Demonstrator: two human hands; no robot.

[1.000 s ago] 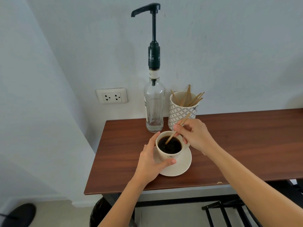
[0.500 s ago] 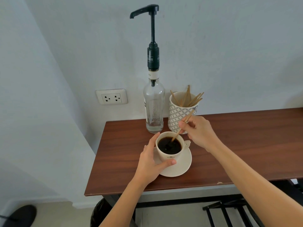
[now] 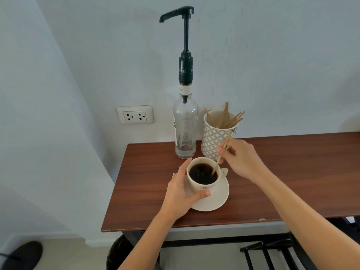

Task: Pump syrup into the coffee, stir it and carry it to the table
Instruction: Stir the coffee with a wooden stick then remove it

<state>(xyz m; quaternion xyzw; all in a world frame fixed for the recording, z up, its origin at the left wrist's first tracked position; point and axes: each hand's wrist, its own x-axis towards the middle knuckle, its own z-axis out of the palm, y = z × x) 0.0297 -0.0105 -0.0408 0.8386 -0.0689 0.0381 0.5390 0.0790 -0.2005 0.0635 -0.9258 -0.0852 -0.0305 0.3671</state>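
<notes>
A cream cup [image 3: 202, 187] of black coffee stands on a cream saucer [image 3: 218, 201] on the brown table [image 3: 282, 182]. My left hand [image 3: 180, 193] grips the cup's left side, thumb across its front. My right hand [image 3: 239, 160] pinches a wooden stir stick [image 3: 222, 152] whose lower end dips into the coffee at the cup's right side. Behind the cup stands a clear glass syrup bottle [image 3: 185, 129] with a tall black pump [image 3: 176, 13], nearly empty.
A patterned white holder [image 3: 214, 139] with several wooden sticks stands right of the bottle against the wall. A wall socket [image 3: 134, 114] sits left of the bottle. A black rack [image 3: 272, 254] lies under the table's right part, a dark round bin [image 3: 118, 252] under its left edge.
My right hand has swung the stick from the cup's left-middle to its right side and shifted slightly right. My left hand keeps its grip on the cup.
</notes>
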